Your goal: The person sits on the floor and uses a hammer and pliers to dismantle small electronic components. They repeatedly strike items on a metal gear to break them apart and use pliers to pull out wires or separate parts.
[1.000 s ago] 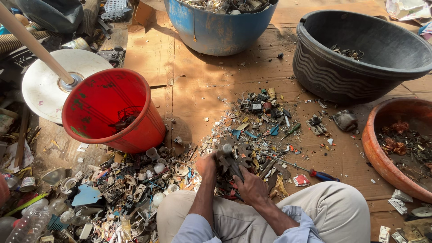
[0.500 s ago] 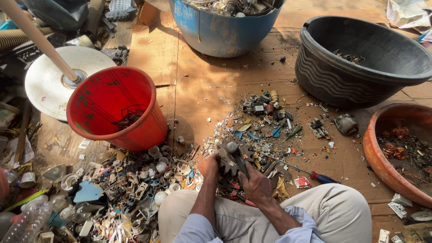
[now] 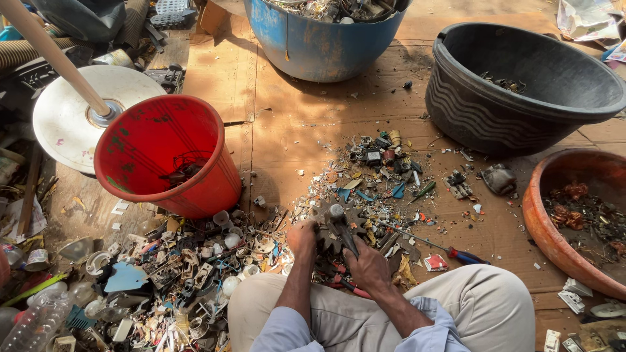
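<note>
Our right hand (image 3: 368, 266) grips a hammer (image 3: 340, 225), left hand (image 3: 302, 236) pins a toothed metal part (image 3: 326, 231); red bucket (image 3: 163, 153) at ten o'clock, screwdriver (image 3: 450, 249) at three.

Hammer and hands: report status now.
Right hand shut on hammer, head over toothed metal part. Left hand steadies that part. Scrap pile close left; screwdriver right.

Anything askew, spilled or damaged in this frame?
Yes. The red bucket leans tilted rather than upright. Broken plastic and metal scrap is strewn over the cardboard floor, around both hands gripping a dark gear-shaped part.
</note>
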